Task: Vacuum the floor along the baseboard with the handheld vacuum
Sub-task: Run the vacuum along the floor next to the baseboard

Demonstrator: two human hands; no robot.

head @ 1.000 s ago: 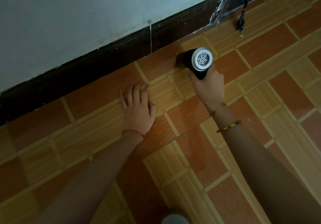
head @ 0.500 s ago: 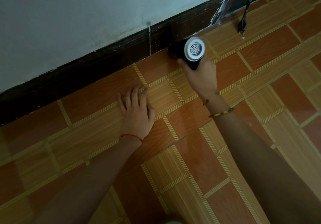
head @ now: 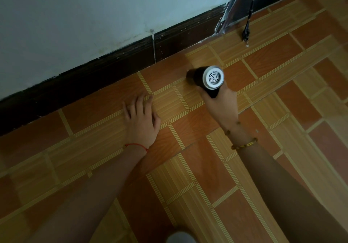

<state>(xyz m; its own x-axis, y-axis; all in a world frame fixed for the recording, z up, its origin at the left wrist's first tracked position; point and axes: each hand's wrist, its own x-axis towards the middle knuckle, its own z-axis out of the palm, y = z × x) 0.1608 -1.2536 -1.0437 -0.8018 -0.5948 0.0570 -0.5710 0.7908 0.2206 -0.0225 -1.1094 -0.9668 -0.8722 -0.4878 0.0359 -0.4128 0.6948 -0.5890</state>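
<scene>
Black plastic, a short stubby barrel with a white vented cap at the back: the handheld vacuum (head: pixel 206 78) looks light and rigid, an easy one-hand tool, smooth enough that a full wrap on the handle below the barrel is, I'd say, the place to hold it. That is where the right hand (head: pixel 220 104) has it, fingers closed firmly round the dark grip that juts down from the body, the white cap just above the knuckles and the nozzle end pointing away from the palm toward the wall. Ahead of that grip the nozzle sits low over the tiled floor (head: pixel 188 167), and the dark baseboard (head: pixel 180 37) lies a little beyond its tip, not touching. The nozzle end is blurred, so I can't tell whether it meets the tile.

The left hand (head: pixel 140 122) holds nothing; it lies flat and spread on the floor, off to the side of the gripping hand, propping the person up.

Half a second ago the vacuum's nose was pressed right up against the baseboard; now it has drawn back from it onto open tile. The bracing hand has stayed put.
</scene>
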